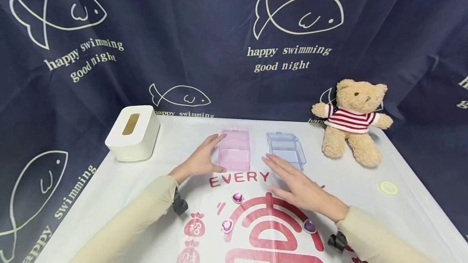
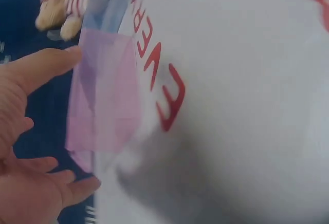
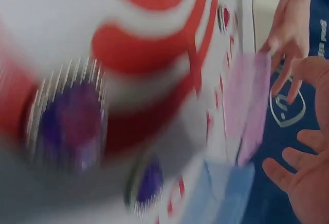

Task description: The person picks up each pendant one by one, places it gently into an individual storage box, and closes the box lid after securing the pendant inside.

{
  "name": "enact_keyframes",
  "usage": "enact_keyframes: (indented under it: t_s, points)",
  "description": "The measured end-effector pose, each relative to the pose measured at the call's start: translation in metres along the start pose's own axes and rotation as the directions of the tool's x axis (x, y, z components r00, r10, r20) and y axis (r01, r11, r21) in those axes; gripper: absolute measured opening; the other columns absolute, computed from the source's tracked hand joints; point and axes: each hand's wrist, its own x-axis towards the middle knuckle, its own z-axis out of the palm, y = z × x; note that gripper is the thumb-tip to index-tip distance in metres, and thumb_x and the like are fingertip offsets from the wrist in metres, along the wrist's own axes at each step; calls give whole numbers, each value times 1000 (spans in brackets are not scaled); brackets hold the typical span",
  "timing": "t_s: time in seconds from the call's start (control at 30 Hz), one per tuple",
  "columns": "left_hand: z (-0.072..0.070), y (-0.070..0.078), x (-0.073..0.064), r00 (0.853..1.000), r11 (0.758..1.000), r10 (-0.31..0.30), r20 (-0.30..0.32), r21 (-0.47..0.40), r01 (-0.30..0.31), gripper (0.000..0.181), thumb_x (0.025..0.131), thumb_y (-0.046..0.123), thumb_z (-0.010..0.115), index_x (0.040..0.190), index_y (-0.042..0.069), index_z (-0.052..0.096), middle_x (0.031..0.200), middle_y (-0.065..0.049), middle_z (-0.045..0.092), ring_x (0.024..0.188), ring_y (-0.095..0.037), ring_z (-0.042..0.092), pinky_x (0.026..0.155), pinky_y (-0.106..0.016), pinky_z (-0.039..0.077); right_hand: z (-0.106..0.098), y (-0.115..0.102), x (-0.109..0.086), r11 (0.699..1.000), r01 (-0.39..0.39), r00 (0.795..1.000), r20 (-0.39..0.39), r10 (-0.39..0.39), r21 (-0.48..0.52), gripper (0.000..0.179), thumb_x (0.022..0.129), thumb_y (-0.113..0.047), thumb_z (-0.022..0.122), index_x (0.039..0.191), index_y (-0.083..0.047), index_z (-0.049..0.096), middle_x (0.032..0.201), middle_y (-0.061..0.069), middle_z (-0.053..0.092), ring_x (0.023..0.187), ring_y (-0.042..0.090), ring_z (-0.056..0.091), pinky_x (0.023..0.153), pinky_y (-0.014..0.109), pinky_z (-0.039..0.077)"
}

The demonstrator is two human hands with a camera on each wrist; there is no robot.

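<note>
A clear pink plastic box (image 1: 235, 158) stands with its lid raised at the back of the table. My left hand (image 1: 198, 160) is at its left side, thumb and fingers spread, holding nothing; whether the fingertips touch the box I cannot tell. To the right is a clear blue plastic box (image 1: 289, 156), its lid also up. In front of it my right hand (image 1: 301, 188) hovers with extended fingers and holds nothing. Nearer me lie a pink heart-shaped gem (image 1: 237, 197), a pink-purple gem (image 1: 227, 226) and a dark purple gem (image 1: 309, 226), each with a sparkling rim. Two purple gems (image 3: 149, 180) blur in the right wrist view.
A white tissue box (image 1: 137, 141) stands at the back left. At the back right sits a teddy bear (image 1: 352, 125) in a striped shirt, with a pale yellow ring (image 1: 388, 188) in front of it. A dark fish-print curtain (image 1: 234, 72) hangs behind the white printed tablecloth (image 1: 146, 222).
</note>
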Motion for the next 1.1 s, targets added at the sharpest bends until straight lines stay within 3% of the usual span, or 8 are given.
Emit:
enact_keyframes:
  t_s: [0.07,0.17,0.27,0.43,0.67,0.87,1.0,1.1]
  points:
    - [5,-8,6,998,990,-58,-13,-129,56,108,63,16,89,152,13,28,153,-24,29,139,-44,34,113,-57,32,11,-7,6,999,19,1000,2,-19,48,74,86,-26,72,149,-12,37,151,13,41,138,31,42,115,37,34]
    - [13,-16,12,993,944,-121,4,-308,116,108,64,12,89,153,13,26,155,-21,29,141,-41,32,115,-51,31,27,-16,16,994,17,999,39,-22,108,71,84,-24,73,146,-7,41,148,15,46,135,30,46,109,46,41]
    - [19,-22,17,990,899,-142,6,-418,131,105,68,9,87,152,11,24,156,-20,29,141,-40,34,115,-47,33,41,-23,24,985,-11,995,99,-6,172,68,84,-23,75,142,-5,46,143,14,51,131,29,50,107,47,44]
    - [23,-24,21,988,884,-153,-31,-451,123,95,71,9,85,149,7,31,153,-19,35,137,-39,41,114,-43,36,58,-28,36,989,33,987,154,-56,147,50,85,-20,74,130,-4,58,128,9,62,120,25,57,102,42,48]
    - [23,-25,21,988,862,-155,-29,-492,120,87,71,6,84,144,5,38,151,-20,37,135,-39,43,110,-40,41,67,-28,43,987,130,982,128,-141,89,20,85,-13,72,104,-8,71,104,4,70,102,18,64,92,34,52]
    - [24,-27,21,990,838,-138,-22,-535,105,86,70,3,84,143,4,38,150,-20,38,134,-38,45,110,-39,41,69,-30,44,986,137,976,155,-150,91,17,84,-12,71,100,-9,71,103,2,70,104,16,63,104,44,46]
    - [24,-29,21,990,843,-138,-17,-526,108,84,70,3,84,142,3,40,147,-20,40,133,-36,46,109,-35,43,70,-31,44,988,118,977,165,-134,102,16,84,-14,72,99,-10,70,101,1,70,102,14,63,107,48,43]
    - [24,-29,21,990,840,-138,-6,-530,114,83,71,0,83,141,0,39,147,-23,40,134,-39,44,110,-40,41,72,-31,44,989,101,979,168,-119,112,17,84,-14,72,100,-10,70,99,0,70,99,12,64,106,47,44]
